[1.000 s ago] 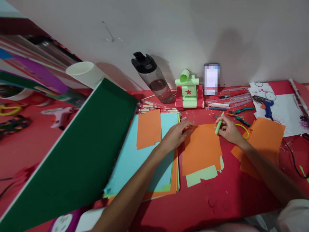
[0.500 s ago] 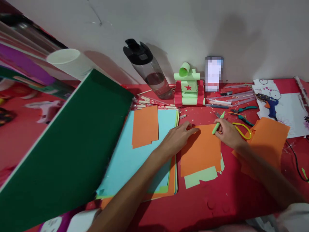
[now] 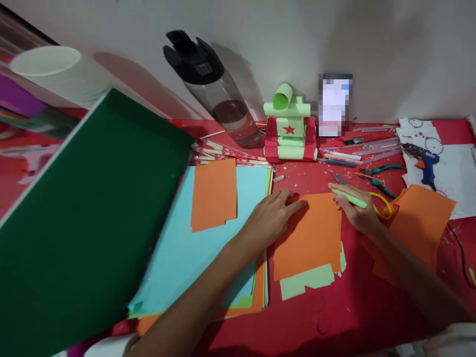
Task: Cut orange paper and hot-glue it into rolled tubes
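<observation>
An orange sheet of paper lies on the red table over a ragged pale green sheet. My left hand rests on the orange sheet's upper left corner, thumb and fingers stretched out, holding nothing. At the upper right corner, my right hand is closed around a light green pen, its left end just over the paper's edge. Partly behind that hand are yellow-handled scissors. More orange paper lies right of the hand.
A stack of coloured paper lies left, beside an upright green board. At the back stand a water bottle, a green paper model and a phone. Pliers and a glue gun lie right.
My right hand has moved slightly right, and the pen has turned from steeply slanted to nearly level. My left hand stays on the sheet's corner. The view has shifted slightly.
</observation>
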A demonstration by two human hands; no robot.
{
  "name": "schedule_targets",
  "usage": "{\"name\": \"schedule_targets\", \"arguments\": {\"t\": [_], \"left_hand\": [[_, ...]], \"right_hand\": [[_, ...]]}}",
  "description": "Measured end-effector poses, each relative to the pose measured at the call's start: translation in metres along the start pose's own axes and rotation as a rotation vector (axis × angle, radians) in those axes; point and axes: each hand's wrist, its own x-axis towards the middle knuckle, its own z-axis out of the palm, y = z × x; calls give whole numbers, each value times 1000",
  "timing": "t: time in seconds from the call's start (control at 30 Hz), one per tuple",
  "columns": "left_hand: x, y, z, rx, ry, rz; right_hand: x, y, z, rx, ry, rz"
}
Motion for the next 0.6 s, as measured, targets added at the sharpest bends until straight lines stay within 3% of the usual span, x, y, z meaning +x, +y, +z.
{"name": "schedule_targets", "arguments": {"t": [0.33, 0.6], "left_hand": [[-5, -3, 10, 0, 96, 31], [-7, -1, 7, 7, 87, 36]], "right_hand": [[6, -8, 2, -239, -25, -35], [7, -9, 1, -238, -53, 21]]}}
